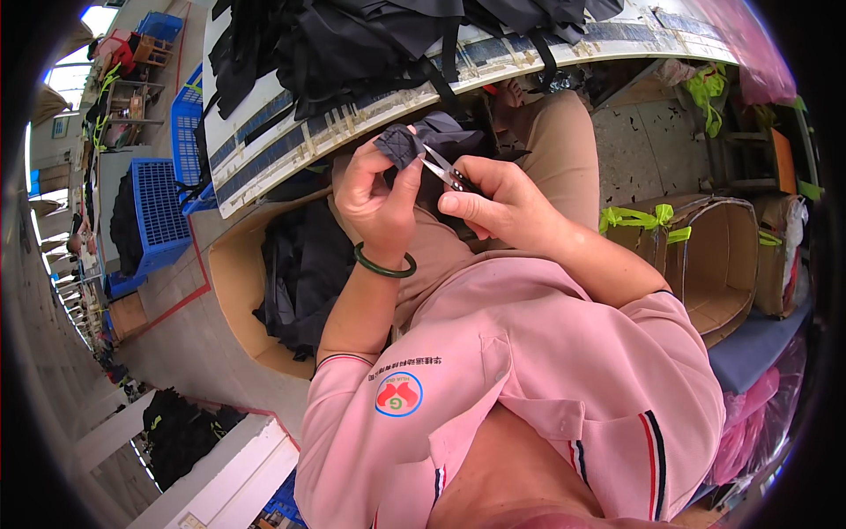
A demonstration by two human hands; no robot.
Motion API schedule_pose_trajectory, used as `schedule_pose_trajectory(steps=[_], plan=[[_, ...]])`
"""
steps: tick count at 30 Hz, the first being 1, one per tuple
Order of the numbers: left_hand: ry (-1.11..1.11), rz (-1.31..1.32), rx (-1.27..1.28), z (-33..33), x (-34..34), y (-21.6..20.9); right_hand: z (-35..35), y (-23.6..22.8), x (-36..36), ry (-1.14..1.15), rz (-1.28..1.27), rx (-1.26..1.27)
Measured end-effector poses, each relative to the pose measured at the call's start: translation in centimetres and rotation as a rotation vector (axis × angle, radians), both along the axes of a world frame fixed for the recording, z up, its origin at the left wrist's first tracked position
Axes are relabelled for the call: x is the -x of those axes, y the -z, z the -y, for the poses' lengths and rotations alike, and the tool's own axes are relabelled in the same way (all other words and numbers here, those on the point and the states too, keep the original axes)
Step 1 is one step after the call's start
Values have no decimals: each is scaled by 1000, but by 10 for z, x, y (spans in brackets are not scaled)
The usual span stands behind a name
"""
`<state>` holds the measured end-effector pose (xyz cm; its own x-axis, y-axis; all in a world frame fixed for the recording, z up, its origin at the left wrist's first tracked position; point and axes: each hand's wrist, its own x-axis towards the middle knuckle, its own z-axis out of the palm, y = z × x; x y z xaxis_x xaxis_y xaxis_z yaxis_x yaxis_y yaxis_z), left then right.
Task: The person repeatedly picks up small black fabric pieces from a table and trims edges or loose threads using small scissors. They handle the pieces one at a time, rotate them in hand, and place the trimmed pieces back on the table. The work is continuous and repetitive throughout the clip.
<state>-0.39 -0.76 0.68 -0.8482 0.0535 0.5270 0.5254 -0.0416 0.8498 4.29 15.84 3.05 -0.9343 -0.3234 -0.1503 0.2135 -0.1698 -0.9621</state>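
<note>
My left hand [381, 187] pinches a piece of black fabric [402, 145] between thumb and fingers, holding it up over my lap. Small thread snips [443, 170] with metal blades and a dark handle are gripped in my right hand [509, 203]. The blades point up and left, and their tips are at the edge of the fabric by my left thumb. Whether they touch a thread there is too small to tell. More of the black cloth [454, 134] hangs behind the snips. A dark green bangle [385, 264] circles my left wrist.
Ahead stands a white table [352, 123] with worn tape along its edge, heaped with black fabric pieces [344, 44]. A cardboard box [242, 300] of black cloth sits at my left, another cardboard box [723, 264] at my right. Blue plastic crates [163, 216] stand farther left.
</note>
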Motion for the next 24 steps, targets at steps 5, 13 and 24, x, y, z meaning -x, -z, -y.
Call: schedule_pose_trajectory(steps=[5,13,24], plan=[[-31,-14,16,1,1,5,2,-1,0,9,25,15],[-57,-99,132,0,0,2,5,1,2,135,-185,-172],[-39,-139,176,-3,-4,3,4,3,2,182,-253,-280]])
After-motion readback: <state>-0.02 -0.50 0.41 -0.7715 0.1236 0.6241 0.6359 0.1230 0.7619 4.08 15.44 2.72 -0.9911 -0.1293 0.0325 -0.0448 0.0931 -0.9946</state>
